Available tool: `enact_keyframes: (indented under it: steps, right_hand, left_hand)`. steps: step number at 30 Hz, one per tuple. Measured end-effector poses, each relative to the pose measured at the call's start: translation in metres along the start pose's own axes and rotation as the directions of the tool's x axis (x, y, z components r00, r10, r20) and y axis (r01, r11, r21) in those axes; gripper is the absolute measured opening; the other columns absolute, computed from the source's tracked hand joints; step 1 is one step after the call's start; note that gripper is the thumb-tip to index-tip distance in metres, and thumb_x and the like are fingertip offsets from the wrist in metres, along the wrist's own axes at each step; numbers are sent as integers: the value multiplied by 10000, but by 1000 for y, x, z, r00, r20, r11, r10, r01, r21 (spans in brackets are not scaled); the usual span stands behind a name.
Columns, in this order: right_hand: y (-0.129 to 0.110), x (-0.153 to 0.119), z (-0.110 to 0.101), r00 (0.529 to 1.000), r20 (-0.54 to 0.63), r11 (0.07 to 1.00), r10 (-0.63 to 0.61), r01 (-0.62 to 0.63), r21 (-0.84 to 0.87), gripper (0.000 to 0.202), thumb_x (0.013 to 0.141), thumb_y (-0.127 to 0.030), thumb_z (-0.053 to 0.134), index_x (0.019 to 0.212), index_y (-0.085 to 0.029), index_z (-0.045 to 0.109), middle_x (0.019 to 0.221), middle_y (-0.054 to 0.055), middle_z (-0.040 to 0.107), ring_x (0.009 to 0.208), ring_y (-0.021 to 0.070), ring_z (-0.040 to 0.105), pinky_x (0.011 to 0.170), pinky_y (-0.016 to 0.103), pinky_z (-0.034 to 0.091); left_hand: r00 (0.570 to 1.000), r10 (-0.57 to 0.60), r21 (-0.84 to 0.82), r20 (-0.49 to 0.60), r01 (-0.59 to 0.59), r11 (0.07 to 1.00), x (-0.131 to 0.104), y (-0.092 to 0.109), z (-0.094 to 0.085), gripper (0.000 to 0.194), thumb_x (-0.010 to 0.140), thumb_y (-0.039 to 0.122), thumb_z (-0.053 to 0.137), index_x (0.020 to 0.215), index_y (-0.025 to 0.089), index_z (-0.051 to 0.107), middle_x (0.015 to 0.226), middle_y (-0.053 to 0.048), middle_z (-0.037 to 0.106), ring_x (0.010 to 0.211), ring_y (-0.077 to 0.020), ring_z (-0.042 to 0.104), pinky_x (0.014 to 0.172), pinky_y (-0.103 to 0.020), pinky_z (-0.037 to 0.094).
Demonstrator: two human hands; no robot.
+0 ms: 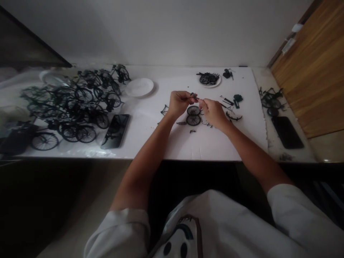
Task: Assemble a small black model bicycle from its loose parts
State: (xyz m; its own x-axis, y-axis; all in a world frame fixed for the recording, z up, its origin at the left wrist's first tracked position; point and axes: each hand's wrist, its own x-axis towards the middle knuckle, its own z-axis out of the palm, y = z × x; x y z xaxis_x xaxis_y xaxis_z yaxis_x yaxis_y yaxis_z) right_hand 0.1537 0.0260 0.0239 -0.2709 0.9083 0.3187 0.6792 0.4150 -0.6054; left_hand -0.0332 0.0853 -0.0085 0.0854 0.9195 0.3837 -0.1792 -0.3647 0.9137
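Observation:
My left hand (pixel 180 102) pinches a small dark part (pixel 193 95) between thumb and fingertips, above the white board. Close beside it, my right hand (pixel 213 111) has its fingers closed around a thin piece that meets the dark part; its shape is too small to make out. Two black spoked wheels (pixel 193 120) lie on the board just under my hands, one overlapping the other. A small black piece (pixel 192 131) sits nearer the front edge. Partly behind my left wrist is a thin dark frame (pixel 164 109).
Many small black bicycles (pixel 83 95) crowd the left side, with a phone (pixel 115 131) and white plate (pixel 139 87) beside them. Black parts fill another plate (pixel 209 85) at the back. Green pieces (pixel 238 98) and another phone (pixel 287 132) lie right.

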Motion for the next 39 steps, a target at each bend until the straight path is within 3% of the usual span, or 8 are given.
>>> enact_keyframes:
  steps: [8, 12, 15, 17, 21, 24, 29, 39]
  right_hand:
    - [-1, 2, 7, 991, 15, 932, 133, -130, 337, 641, 1078, -742, 476, 712, -222, 553, 627, -9, 507, 628, 150, 471, 637, 297, 371]
    - [-1, 4, 3, 916, 290, 648, 277, -401, 647, 520, 1099, -658, 535, 785, -245, 511, 535, -99, 301, 470, 103, 248, 468, 256, 233]
    - [-1, 7, -6, 808, 544, 390, 227, -587, 710, 395, 1170, -456, 444, 834, -253, 488, 536, -133, 195, 457, 103, 115, 421, 243, 157]
    - [-2, 8, -9, 771, 606, 351, 196, -632, 690, 386, 1180, -397, 395, 833, -253, 479, 546, -133, 172, 461, 108, 99, 417, 245, 149]
    - [-9, 2, -6, 926, 291, 709, 239, -372, 599, 432, 1155, -544, 452, 868, -237, 550, 579, -83, 369, 486, 115, 322, 487, 248, 294]
    - [-14, -3, -1, 999, 21, 982, 47, -50, 184, 322, 1161, -465, 468, 1066, -220, 654, 846, 32, 699, 732, 169, 617, 671, 275, 423]
    - [-13, -2, 1, 999, 35, 973, -17, 24, -228, 331, 1183, -342, 401, 1213, -202, 700, 1058, 93, 812, 883, 210, 709, 751, 305, 420]
    - [-7, -4, 8, 998, 52, 997, 47, -44, -55, 374, 1171, -333, 406, 992, -187, 700, 979, 91, 796, 818, 196, 667, 830, 330, 453]
  left_hand:
    - [999, 33, 17, -4, -33, 999, -3, 3, 3, 349, 682, 417, 1033, 652, 174, 785, 728, -57, 797, 766, -186, 806, 726, -289, 657]
    - [998, 64, 65, -8, -64, 996, -4, 0, 3, 318, 697, 411, 1017, 692, 173, 807, 758, -66, 812, 765, -186, 809, 735, -292, 659]
    - [997, 74, 101, 2, -74, 992, -3, -2, 1, 324, 698, 430, 1014, 692, 176, 812, 767, -69, 816, 755, -181, 803, 748, -296, 664]
    - [997, 70, 130, 24, -72, 989, -2, 0, -1, 328, 708, 442, 1009, 693, 180, 813, 774, -68, 820, 758, -180, 800, 764, -302, 670]
    - [994, 89, 144, 68, -98, 985, 0, 14, -5, 339, 731, 473, 1001, 749, 183, 826, 818, -64, 833, 793, -186, 806, 805, -322, 683]
    - [992, 113, 109, 51, -118, 987, -1, 26, -7, 328, 764, 467, 987, 767, 186, 819, 854, -70, 839, 856, -201, 817, 857, -352, 689]
    - [997, 72, 82, 18, -74, 994, -2, 23, -6, 315, 728, 397, 1012, 709, 184, 780, 811, -68, 820, 852, -200, 820, 880, -359, 688]
    - [996, 93, 106, 11, -93, 990, -7, 10, -1, 313, 754, 408, 973, 690, 176, 773, 788, -60, 812, 812, -189, 813, 802, -332, 688]
